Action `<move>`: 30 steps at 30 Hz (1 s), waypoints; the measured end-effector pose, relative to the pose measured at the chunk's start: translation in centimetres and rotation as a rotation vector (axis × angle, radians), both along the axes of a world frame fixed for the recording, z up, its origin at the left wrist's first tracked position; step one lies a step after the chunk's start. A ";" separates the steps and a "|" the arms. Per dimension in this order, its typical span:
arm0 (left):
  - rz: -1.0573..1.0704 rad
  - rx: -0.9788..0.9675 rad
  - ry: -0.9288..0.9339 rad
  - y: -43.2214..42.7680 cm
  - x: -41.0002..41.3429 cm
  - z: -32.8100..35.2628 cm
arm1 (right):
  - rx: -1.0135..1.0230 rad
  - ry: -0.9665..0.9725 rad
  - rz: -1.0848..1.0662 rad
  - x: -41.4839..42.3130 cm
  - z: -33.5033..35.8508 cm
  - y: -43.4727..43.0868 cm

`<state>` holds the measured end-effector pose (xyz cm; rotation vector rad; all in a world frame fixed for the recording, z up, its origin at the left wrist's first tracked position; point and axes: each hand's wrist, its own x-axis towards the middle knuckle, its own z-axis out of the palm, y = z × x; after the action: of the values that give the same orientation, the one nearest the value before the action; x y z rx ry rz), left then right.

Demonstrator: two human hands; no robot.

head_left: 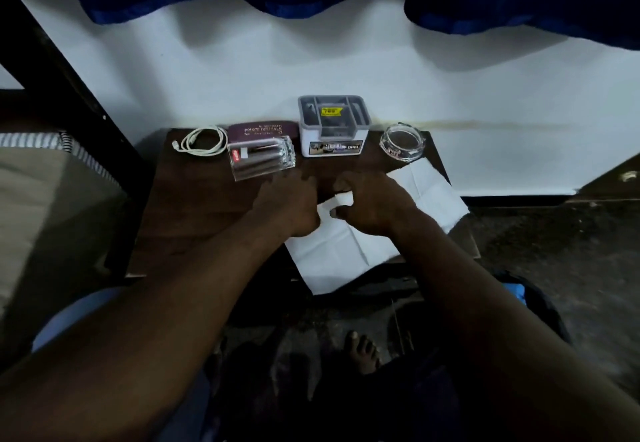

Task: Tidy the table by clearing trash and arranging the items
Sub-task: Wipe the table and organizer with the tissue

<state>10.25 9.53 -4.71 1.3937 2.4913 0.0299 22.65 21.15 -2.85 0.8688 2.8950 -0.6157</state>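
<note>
Seemingly folding: right hand (370,206) pinches the paper sheet (346,254) by a corner, left hand (291,202) beside it, grip unclear; next likely pressing the fold flat.

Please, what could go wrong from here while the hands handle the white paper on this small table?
1. The white paper hangs over the table front edge; if the right hand releases it, it may slide off.
2. Its far corner lies close to the glass ashtray; a pull could nudge that.
3. The left hand is near the clear plastic case and might bump it.
</note>
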 end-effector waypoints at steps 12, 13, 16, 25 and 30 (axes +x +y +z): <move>0.166 -0.139 -0.141 1.9 -0.4 -1.4 | 0.004 -0.141 -0.183 4.1 -0.3 5.0; 0.169 -0.165 -0.156 2.1 -0.5 -1.3 | 0.017 -0.154 -0.162 3.8 -0.6 4.7; 0.168 -0.212 -0.178 2.8 -1.0 -1.7 | 0.048 -0.158 -0.125 2.8 -1.5 3.1; 0.234 -0.075 -0.331 2.9 -1.7 -1.3 | 0.198 -0.211 -0.133 0.3 -4.0 0.2; 0.304 -0.040 -0.487 2.5 -1.6 -1.4 | 0.216 -0.155 -0.174 0.2 -4.3 -0.1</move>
<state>8.65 12.05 -6.15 0.8495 2.2419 0.3380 22.86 21.01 -7.17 1.1488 2.8000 -0.2338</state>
